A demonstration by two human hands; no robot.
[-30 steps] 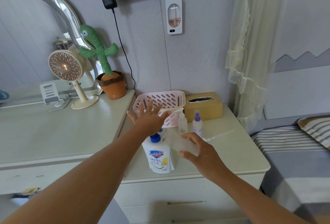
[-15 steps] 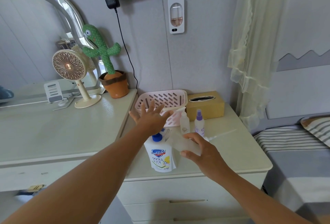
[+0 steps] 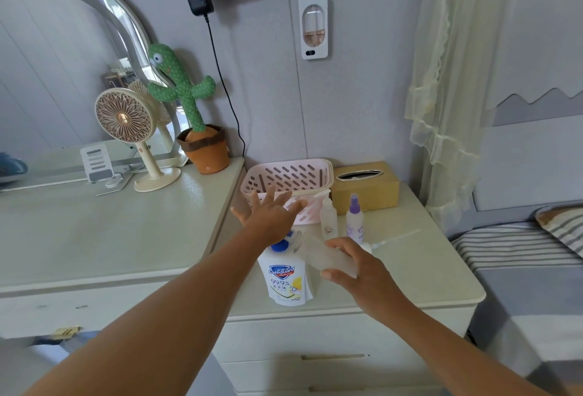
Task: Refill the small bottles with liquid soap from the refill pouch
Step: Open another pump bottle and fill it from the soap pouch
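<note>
A white soap refill pouch [image 3: 287, 279] with a blue cap stands upright near the front of the bedside cabinet [image 3: 419, 272]. My left hand [image 3: 271, 214] hovers above the pouch's cap with its fingers spread and holds nothing. My right hand [image 3: 359, 268] grips a frosted clear bottle [image 3: 325, 256] that lies tilted, its neck toward the pouch's cap. Behind them stand two small bottles: a clear one with a white top [image 3: 328, 220] and a spray bottle with a purple top [image 3: 355, 222].
A pink slotted basket [image 3: 287, 174] and a tan tissue box [image 3: 366, 189] stand at the back of the cabinet. On the dresser to the left are a small fan [image 3: 126, 121], a plush cactus in a pot [image 3: 189, 105] and a mirror. A bed lies at right.
Both hands hold nearly the same pose over the pouch and bottle. The view has shifted slightly, so everything sits a little further right and lower.
</note>
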